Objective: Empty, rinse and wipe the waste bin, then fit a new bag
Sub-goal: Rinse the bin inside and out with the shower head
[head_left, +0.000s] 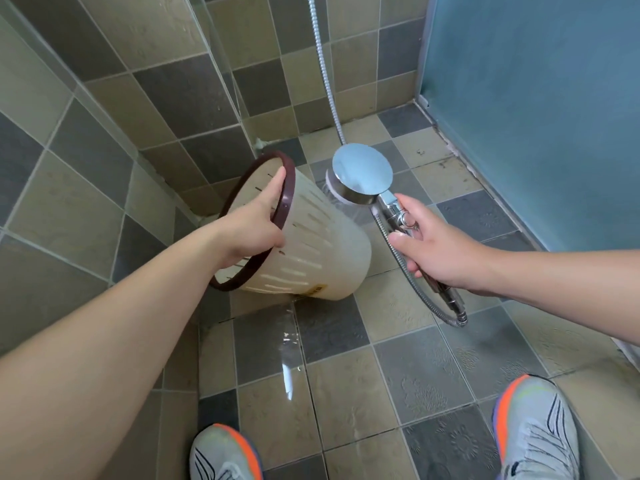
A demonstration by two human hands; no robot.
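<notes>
A cream plastic waste bin (pixel 322 244) with slotted sides and a dark brown rim ring is tilted over the tiled floor, its open mouth facing left. My left hand (pixel 258 221) grips the rim, thumb outside and fingers reaching inside. A chrome shower head (pixel 362 173) hangs just right of the bin's side, and water sprays from it onto the bin wall. My right hand (pixel 436 252) holds the shower head's handle. The bin's inside is mostly hidden.
The metal shower hose (pixel 327 81) runs up the tiled wall and loops under my right hand. A glass partition (pixel 221 81) stands at left and a blue frosted door (pixel 536 116) at right. Water pools on the floor tiles (pixel 289 358). My two shoes (pixel 536 431) are at the bottom.
</notes>
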